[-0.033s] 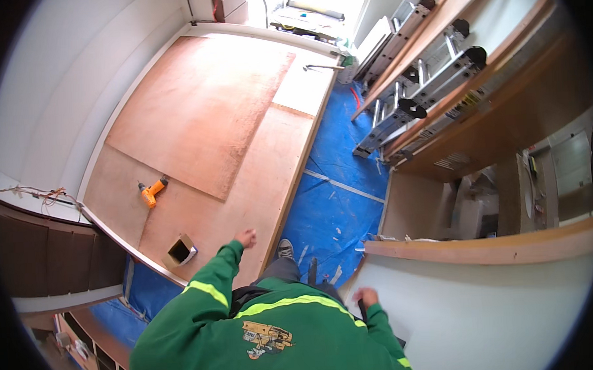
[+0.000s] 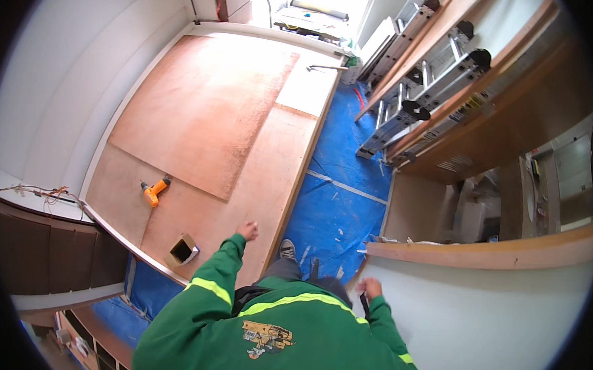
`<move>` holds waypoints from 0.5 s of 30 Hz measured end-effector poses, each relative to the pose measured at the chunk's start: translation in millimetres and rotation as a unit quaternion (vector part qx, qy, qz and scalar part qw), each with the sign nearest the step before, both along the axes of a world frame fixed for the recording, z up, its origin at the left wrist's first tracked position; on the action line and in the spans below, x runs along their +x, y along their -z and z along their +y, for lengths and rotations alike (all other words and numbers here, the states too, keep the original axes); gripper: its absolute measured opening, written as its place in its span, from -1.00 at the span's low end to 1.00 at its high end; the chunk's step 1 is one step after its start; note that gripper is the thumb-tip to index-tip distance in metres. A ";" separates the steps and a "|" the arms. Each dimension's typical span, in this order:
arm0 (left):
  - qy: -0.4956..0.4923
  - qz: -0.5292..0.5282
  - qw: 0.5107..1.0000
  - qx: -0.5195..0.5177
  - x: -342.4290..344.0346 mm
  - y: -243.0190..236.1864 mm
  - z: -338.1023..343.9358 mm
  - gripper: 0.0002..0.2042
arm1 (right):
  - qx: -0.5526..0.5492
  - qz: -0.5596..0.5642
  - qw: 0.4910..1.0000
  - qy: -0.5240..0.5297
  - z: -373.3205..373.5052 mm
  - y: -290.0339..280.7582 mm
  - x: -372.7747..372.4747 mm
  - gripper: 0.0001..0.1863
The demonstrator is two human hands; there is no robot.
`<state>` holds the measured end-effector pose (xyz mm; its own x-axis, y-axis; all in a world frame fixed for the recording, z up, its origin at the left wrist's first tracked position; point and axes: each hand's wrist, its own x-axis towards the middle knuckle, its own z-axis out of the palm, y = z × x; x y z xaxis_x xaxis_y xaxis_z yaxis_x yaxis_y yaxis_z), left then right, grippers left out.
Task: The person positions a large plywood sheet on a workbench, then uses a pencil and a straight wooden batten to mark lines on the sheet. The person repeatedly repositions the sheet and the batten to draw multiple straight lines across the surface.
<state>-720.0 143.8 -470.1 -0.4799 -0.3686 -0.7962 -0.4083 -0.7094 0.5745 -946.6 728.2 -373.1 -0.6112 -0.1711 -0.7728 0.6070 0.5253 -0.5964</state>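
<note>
My left hand point(image 2: 248, 231) hovers over the near part of a plywood-topped platform point(image 2: 264, 193), its fingers curled in. Whatever may be inside it is hidden. Low at my right side, my right hand point(image 2: 370, 288) is closed by a dark strip point(image 2: 365, 305); I cannot make out what that strip is. An orange cordless drill point(image 2: 154, 191) lies on its side on the platform, beyond an open cardboard box point(image 2: 183, 249). The box is nearer my left arm. A loose plywood sheet point(image 2: 200, 110) covers much of the platform's far side.
A hammer point(image 2: 326, 68) rests at the platform's far right corner. Blue sheeting point(image 2: 341, 213) covers the floor strip beside my shoe point(image 2: 287, 249). Aluminium ladders point(image 2: 406, 114) lean at the right, above a wood-edged opening point(image 2: 485, 253). Loose wires point(image 2: 52, 192) lie on the left ledge.
My right hand has risen slightly. My left hand has shifted a little forward over the platform. The rest of the scene slides slightly to the right in the view.
</note>
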 end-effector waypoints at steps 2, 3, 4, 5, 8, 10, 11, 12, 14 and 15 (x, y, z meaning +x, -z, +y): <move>-0.081 0.010 0.996 -0.031 -25.5 -16.0 -37.1 -0.66 | -0.019 -0.025 0.999 -0.023 -93.7 -43.0 -55.9 -0.69; -0.085 0.013 0.996 -0.034 -48.8 -26.4 -45.3 -0.63 | -0.040 -0.022 0.998 -0.037 -115.3 -48.7 -81.0 -0.67; -0.088 0.016 0.995 -0.035 -68.5 -38.3 -48.9 -0.60 | -0.034 -0.027 0.998 -0.051 -134.4 -56.2 -99.6 -0.67; -0.095 0.015 0.995 -0.038 -77.7 -47.7 -49.7 -0.56 | -0.029 -0.034 0.997 -0.070 -155.6 -63.2 -112.9 -0.67; -0.088 -0.001 0.994 -0.059 -90.0 -59.7 -51.1 -0.52 | -0.027 -0.060 0.989 -0.130 -206.0 -64.4 -153.3 -0.68; -0.110 -0.028 0.992 -0.052 -56.6 -43.9 -33.2 -0.57 | -0.050 -0.087 0.983 -0.152 -214.4 -29.2 -167.2 -0.69; -0.124 -0.042 0.990 -0.050 -33.4 -34.2 -19.8 -0.59 | -0.052 -0.102 0.983 -0.143 -220.3 -20.3 -173.3 -0.72; -0.138 -0.080 0.986 -0.042 -11.3 -25.2 -0.5 -0.62 | -0.054 -0.124 0.983 -0.125 -220.8 -7.6 -187.3 -0.73; -0.174 -0.173 0.969 0.002 20.2 -15.1 47.3 -0.68 | -0.052 -0.161 0.983 -0.076 -218.8 27.2 -223.9 -0.76; -0.218 -0.203 0.954 0.021 25.7 -14.8 70.6 -0.80 | -0.047 -0.183 0.981 -0.043 -218.5 44.0 -253.7 -0.78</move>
